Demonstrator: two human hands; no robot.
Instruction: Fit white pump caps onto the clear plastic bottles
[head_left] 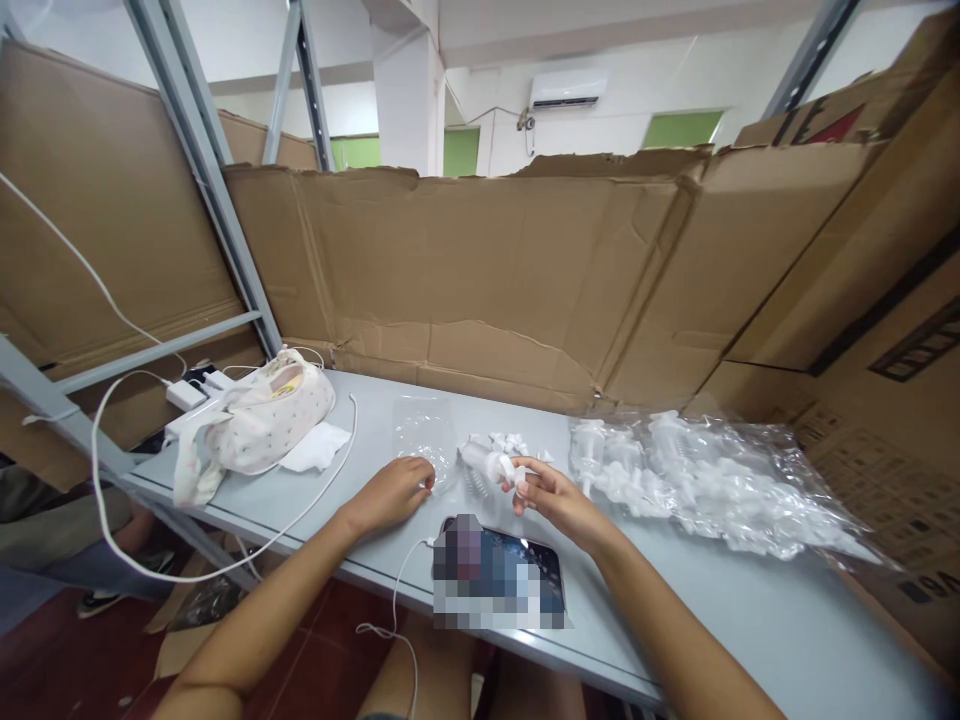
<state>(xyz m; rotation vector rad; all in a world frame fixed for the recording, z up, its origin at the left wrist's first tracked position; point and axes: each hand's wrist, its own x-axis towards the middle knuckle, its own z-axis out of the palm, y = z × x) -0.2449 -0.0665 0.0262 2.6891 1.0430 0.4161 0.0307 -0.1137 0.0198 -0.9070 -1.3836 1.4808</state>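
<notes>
My right hand (551,495) grips a clear plastic cylinder with white fittings (491,464) by its white end, between thumb and fingers. The clear part points away to the left, above the table. Just beyond it lies a small heap of white plastic pieces (510,443). A coiled spring-like piece (476,482) shows below the cylinder. My left hand (397,490) rests on the table with its fingers curled in; what they hold, if anything, is hidden. Beside its fingertips is a clear plastic bag (424,425) lying flat.
A large clear bag of white plastic parts (697,490) lies right. In front of me is a phone (517,570), partly pixelated, with a white cable. A pale cloth pouch (262,420), tissue (319,447) and power strip (187,400) sit left. Cardboard (480,260) walls the grey table's back.
</notes>
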